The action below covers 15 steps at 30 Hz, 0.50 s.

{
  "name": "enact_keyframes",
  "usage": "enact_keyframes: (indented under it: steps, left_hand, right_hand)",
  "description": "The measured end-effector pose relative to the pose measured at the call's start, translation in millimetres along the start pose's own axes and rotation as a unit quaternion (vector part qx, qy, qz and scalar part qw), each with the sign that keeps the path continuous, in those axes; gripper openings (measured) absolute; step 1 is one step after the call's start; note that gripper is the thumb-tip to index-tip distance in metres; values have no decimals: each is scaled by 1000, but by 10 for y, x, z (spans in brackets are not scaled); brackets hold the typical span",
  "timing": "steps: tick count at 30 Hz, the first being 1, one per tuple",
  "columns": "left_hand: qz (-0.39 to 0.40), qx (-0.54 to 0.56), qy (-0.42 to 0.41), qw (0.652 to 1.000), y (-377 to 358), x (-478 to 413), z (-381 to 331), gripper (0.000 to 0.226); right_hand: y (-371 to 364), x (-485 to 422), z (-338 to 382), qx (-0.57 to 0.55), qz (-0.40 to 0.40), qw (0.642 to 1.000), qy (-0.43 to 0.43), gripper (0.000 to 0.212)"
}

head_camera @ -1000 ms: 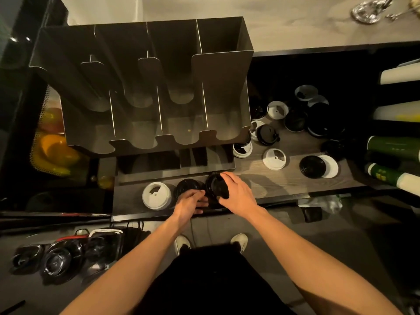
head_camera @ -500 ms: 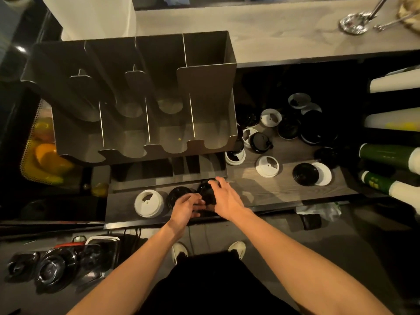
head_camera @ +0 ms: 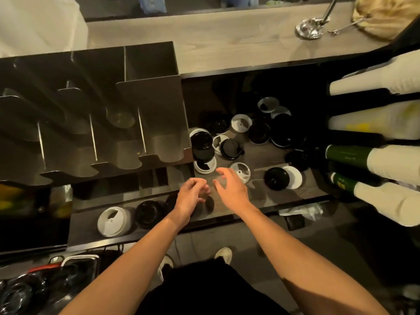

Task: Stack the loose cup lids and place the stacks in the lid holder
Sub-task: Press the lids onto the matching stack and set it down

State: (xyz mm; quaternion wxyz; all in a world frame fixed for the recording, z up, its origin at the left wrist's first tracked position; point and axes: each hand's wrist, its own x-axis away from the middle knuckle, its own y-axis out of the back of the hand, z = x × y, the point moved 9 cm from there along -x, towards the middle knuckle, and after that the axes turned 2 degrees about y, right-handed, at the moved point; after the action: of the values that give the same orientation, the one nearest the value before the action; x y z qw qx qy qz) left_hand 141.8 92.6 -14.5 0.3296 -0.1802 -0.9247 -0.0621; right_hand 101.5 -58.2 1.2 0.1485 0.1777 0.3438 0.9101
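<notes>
matt metal lid holder (head_camera: 145, 98), wood-grain counter (head_camera: 227, 42)

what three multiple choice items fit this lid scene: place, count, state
1. The lid holder has how many slots? A two; B six; C four.
2. The front white lid lies: A in the lid holder; B on the shelf, left of a black lid; C on the counter.
3. The right hand is: A open, empty; B gripping a lid; C unseen.
Key: C, three dividers make four slots; B, it sits beside the black lid; A, fingers spread, nothing held.
</notes>
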Motion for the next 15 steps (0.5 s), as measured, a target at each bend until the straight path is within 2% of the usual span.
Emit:
enact_keyframes:
  steps: [5, 8, 11, 15]
  left_hand:
    - [-19, -43, -25, 999, -329, -189, -168, 12]
    - [-38, -121, -51, 991, -445, -359, -333, 29]
    - [-55, -255, -66, 963, -582, -612, -535, 53]
    - [-114, -340, -138, 923, -740, -960, -868, 60]
  right_hand:
    - [387, -258, -266, -31, -24, 998, -48, 39]
    - [531, -482, -424, -22, -16, 996, -83, 48]
    - [652, -760, -511, -3, -15, 995, -96, 56]
    - [609, -1164, -528, -6, 0, 997, -73, 66]
